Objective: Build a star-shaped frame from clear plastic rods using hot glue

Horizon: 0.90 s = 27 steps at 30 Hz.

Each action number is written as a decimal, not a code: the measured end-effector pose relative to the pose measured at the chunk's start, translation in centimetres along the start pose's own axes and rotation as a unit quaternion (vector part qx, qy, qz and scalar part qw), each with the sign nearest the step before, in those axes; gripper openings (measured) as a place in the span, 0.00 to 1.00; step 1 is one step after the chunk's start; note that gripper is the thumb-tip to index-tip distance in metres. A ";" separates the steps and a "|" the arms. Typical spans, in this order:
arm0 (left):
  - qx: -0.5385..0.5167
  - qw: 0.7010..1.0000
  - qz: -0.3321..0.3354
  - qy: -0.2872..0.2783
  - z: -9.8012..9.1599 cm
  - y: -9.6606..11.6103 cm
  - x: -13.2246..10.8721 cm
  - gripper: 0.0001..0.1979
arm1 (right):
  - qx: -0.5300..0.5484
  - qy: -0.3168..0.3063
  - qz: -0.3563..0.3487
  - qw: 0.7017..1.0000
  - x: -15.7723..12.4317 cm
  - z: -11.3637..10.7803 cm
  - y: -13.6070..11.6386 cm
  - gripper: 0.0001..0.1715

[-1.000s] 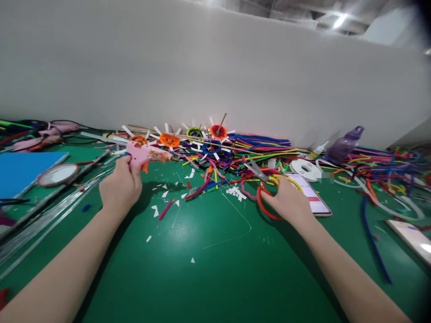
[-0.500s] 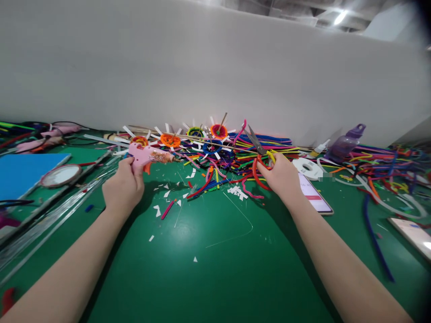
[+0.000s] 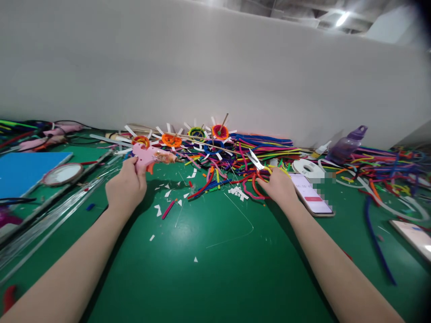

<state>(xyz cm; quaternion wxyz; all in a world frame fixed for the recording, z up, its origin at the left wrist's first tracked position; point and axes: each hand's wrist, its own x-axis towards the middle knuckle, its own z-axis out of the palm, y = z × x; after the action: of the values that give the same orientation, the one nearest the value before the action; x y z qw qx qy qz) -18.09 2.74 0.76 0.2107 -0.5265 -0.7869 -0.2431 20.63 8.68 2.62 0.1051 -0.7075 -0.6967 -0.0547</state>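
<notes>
My left hand [image 3: 126,186] is wrapped round the grip of a pink hot glue gun [image 3: 146,154], whose brown-stained nozzle points right. My right hand [image 3: 278,184] has its fingers closed at the handles of a pair of scissors [image 3: 256,160], low over the pipe cleaners, with the blades slightly apart and pointing away from me. Whether the scissors touch the table I cannot tell. Between the hands, toward the back, sit several coiled pipe-cleaner discs with white paper strips, among them an orange one [image 3: 171,140] and a red one [image 3: 219,131].
Pipe cleaners [image 3: 269,141] lie heaped along the grey partition [image 3: 202,67]. White paper scraps [image 3: 237,193] dot the green table [image 3: 208,287]. To the right are a phone [image 3: 311,195], a white tape roll [image 3: 308,168] and a purple bottle [image 3: 346,144]; a blue sheet [image 3: 30,172] lies left.
My right hand has lowered the scissors toward the pipe cleaners, and they have tilted flatter. An upright pink pipe cleaner near the blades now lies lower. My left hand keeps the glue gun nearly still.
</notes>
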 end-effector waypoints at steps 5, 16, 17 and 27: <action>-0.002 1.000 0.004 0.002 0.0 0.1 -0.1 0.24 | -0.031 0.041 -0.012 0.999 -0.5 0.0 0.2 0.24; -0.008 1.000 0.019 0.020 0.1 0.2 -0.4 0.25 | 0.076 -0.140 -0.149 0.976 -5.9 -4.5 -4.4 0.13; -0.010 0.999 0.023 0.024 0.2 0.2 -0.4 0.25 | 0.054 -0.159 -0.155 0.974 -6.4 -4.5 -4.7 0.13; -0.027 0.999 0.015 0.027 0.2 0.2 -0.6 0.25 | -0.090 -0.190 -0.186 0.960 -7.8 -3.8 -6.8 0.11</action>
<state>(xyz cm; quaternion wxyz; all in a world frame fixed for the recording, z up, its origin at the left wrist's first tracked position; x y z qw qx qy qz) -17.76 2.50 0.31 0.2208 -0.5372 -0.7662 -0.2750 13.92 0.30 5.12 -0.1048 -0.5695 -0.8153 -0.0002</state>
